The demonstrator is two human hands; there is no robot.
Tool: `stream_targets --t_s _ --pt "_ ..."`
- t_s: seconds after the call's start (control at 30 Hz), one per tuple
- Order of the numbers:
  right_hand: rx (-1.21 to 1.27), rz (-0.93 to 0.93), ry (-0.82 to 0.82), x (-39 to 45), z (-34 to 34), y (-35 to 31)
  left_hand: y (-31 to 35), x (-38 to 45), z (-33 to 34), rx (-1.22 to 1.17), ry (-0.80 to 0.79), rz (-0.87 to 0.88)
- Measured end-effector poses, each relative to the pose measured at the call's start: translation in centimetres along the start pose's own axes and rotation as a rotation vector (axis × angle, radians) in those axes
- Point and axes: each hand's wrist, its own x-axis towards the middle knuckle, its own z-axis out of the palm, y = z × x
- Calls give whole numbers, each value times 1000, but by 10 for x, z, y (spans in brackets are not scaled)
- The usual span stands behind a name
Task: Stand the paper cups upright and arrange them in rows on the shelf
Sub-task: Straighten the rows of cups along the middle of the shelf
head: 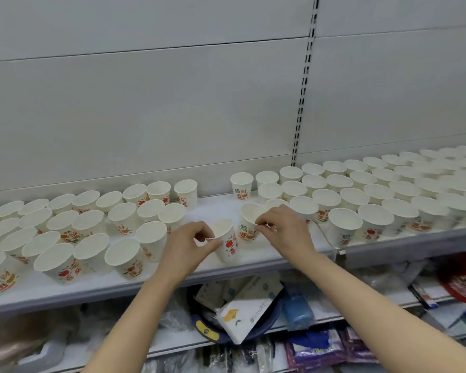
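Both hands are working in the bare gap at the middle of the shelf (226, 267), each one holding its own paper cup. The left hand (184, 244) is pinching the near rim of the left cup (226, 244), thumb and fingers (213, 239) closed narrowly on the paper edge, probably because the rim is the stiffest part and lets the cup be set down without crushing its wall. That cup is standing mouth up, leaning slightly, near the front lip of the shelf.

The right hand (283, 230) is gripping the right cup (249, 222) the same way, fingers curled tight over its right rim. This cup is sitting a little farther back, just beside the first and tilted toward the left, so it looks not yet settled flat.

The placing makes sense from the rest of the shelf. To the right, the right rows of cups (361, 195) are running tidy from near to far, right up against the back panel (172, 103). To the left, the left group of cups (73, 232) is upright but looser and more crowded. The two held cups are sitting between these blocks, so the hands seem to be extending the neat rows leftward into the gap.

A lower shelf (253, 313) beneath is holding mixed packets and a blue bottle (297, 310), apart from the job.
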Motion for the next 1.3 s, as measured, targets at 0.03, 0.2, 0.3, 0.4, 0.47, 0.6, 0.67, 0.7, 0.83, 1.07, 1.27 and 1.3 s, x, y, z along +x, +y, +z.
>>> stream_targets --t_s 0.03,0.2,0.3,0.4,0.47,0.6,0.67,0.7,0.83,1.07,1.27,1.3 --pt "7 11 10 -13 -15 11 8 2 10 -22 -18 10" --pt "1 43 10 -52 -71 65 45 14 56 -74 -119 46" --pt "-52 67 -28 -58 -86 91 60 17 77 -53 -141 74" --pt "-92 27 -32 -59 -92 100 67 20 88 -1 -143 95" --pt "-120 -27 -23 -58 -93 104 71 23 91 55 -136 113" --pt "-136 -130 -28 -52 -85 109 78 27 91 171 -132 156" --pt "-145 -171 -38 -49 -83 110 81 28 92 227 -140 170" --pt "-151 -188 -36 -48 -83 110 82 29 92 252 -144 172" --pt "-174 -224 -15 -43 -82 109 83 32 94 300 -129 167" --pt "-176 -216 -22 -41 -83 112 84 34 98 314 -122 154" --pt "-201 -170 -92 -36 -81 113 89 32 99 365 -111 194" --pt "-203 -156 -97 -36 -81 114 90 31 101 371 -103 209"
